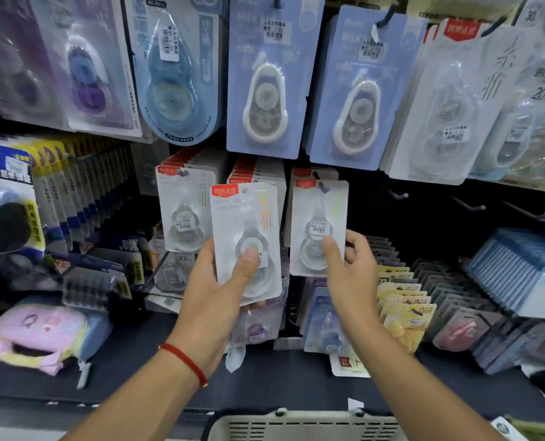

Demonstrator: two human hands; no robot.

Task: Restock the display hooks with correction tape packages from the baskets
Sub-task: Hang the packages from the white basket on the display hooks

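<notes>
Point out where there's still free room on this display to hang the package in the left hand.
Bare hooks stick out of the dark panel right of the package the right hand touches, below the blue cards. Left of it, the hooks behind the left hand and its package look packed.

A white correction tape package (245,240) with red label stands upright, off the hooks. A similar package (318,227) hangs, probably, on its hook (323,187). The basket (303,424) sits below.
</notes>
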